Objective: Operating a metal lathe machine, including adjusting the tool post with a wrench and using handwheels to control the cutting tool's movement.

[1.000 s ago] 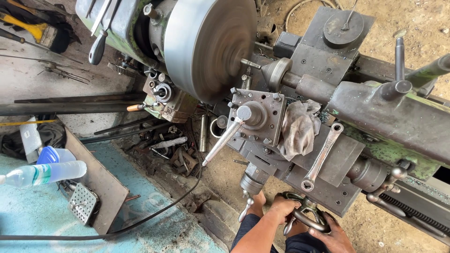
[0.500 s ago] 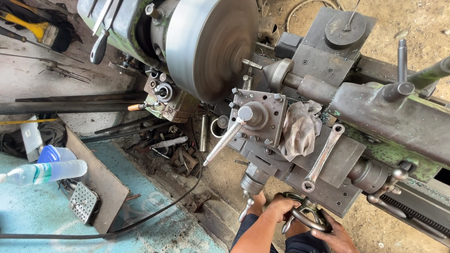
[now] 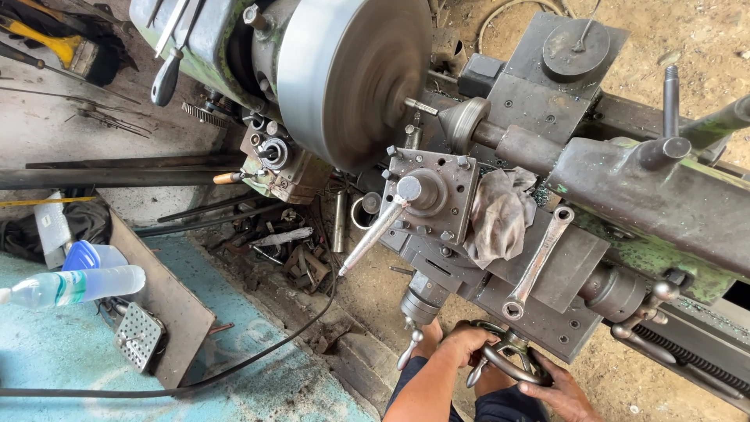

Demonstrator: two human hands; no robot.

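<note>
Fig.: lathe seen from above, w/ both my hands on the handwheel (image 3: pixel 508 361) at the bottom edge of the carriage (image 3: pixel 539 289). Left hand (image 3: pixel 461 345) wraps over the wheel's upper-left rim, fingers curled around it, grasping. Right hand (image 3: pixel 558 391) cups the lower-right rim from below, fingers on the metal; how tightly it closes I cannot tell, since the frame cuts it off.

Progress, as I judge it: the chuck (image 3: pixel 351 74) is blurred, so the spindle looks to be running. The workpiece (image 3: pixel 422 107) sticks out of the chuck face as a thin stub, touching or just short of the tailstock centre (image 3: pixel 462 121); which, I cannot tell. The tool post (image 3: pixel 428 194) stands near the stub but below it, apart; no chips or contact visible, so cutting seems not yet under way.

Wheel lies between the two hands, directly under them, well apart from the chuck. A rag (image 3: pixel 500 215) and a wrench (image 3: pixel 537 262) lie loose on the carriage, a bottle (image 3: pixel 74 285) off to the left
</note>
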